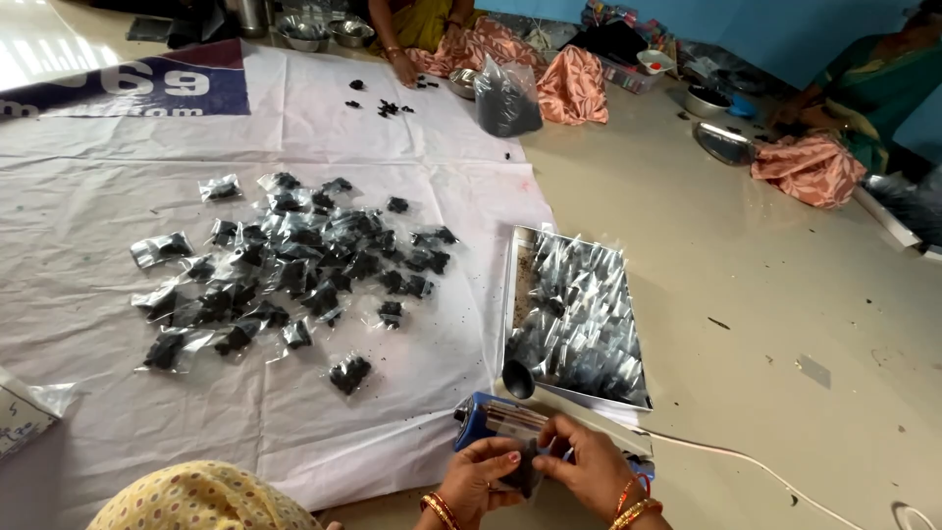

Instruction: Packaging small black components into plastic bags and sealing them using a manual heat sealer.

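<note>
Here a small dark-filled pouch (525, 469) sits pinched between both hands — left hand (478, 481) and right hand (589, 476) closed on it from either side, equally near — just in front of the blue heat sealer (496, 422), whose long axis runs left-right; beyond lie a tray of pouches (579, 314) and scattered packets (294, 270) on the white floor sheet (98, 245).

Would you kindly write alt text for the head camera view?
Both hands, left hand and right hand, hold a small dark-filled plastic packet at a blue sealing machine. Beside it sits a tray of packets; more filled packets lie scattered on a white sheet.
</note>
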